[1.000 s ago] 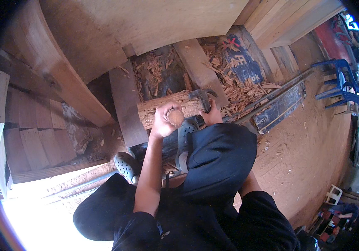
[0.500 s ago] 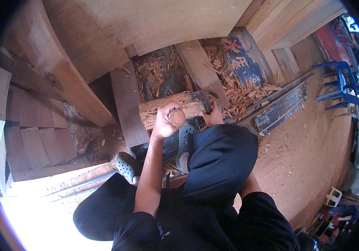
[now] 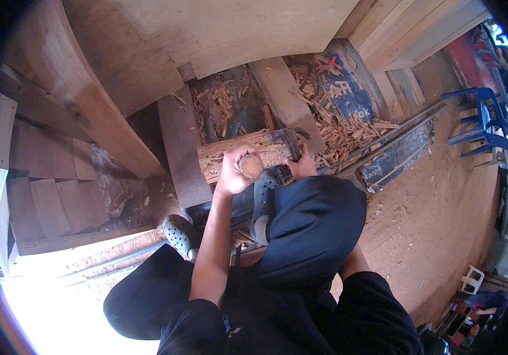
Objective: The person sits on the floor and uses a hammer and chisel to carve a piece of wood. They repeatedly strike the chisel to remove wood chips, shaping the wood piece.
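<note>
The left hand (image 3: 231, 174) and right hand (image 3: 304, 165) curl inward, left forearm (image 3: 211, 248) extended.

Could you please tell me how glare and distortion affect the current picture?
Head view: glare washes out the lower left; head view: the wooden beam looks bowed, likely by the fisheye; head view: corners are black, the hammer fairly clear.

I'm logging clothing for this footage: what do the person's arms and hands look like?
The left sleeve and right sleeve are black and short, leaving the left forearm bare; the right forearm is partly hidden. Left hand and right hand wear no gloves; no watch shows on the left wrist.
</note>
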Demonstrator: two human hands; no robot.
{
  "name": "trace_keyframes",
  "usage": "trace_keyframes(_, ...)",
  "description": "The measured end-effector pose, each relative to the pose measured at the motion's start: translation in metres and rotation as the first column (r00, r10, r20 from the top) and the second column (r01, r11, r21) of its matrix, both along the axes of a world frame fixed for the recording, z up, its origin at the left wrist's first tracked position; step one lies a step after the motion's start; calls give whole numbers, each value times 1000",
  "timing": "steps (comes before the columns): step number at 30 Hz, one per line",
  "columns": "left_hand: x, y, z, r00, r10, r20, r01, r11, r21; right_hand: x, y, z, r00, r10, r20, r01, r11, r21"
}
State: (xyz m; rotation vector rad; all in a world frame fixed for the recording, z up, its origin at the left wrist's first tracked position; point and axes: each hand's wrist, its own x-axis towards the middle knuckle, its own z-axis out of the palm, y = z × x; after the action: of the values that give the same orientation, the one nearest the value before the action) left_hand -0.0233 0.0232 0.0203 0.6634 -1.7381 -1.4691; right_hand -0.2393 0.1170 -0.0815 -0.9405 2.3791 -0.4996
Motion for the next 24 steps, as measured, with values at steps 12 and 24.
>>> trace_keyframes(12,0,0,-1,1000,-12,-12,12,1000,21,0,0,-3,1000,-6,-7,6,1000,-15)
trace_keyframes(24,-1,0,-1,1000,-5,-27,5,1000,23,-4,2,-14,1000,2,17,-1,999,-49)
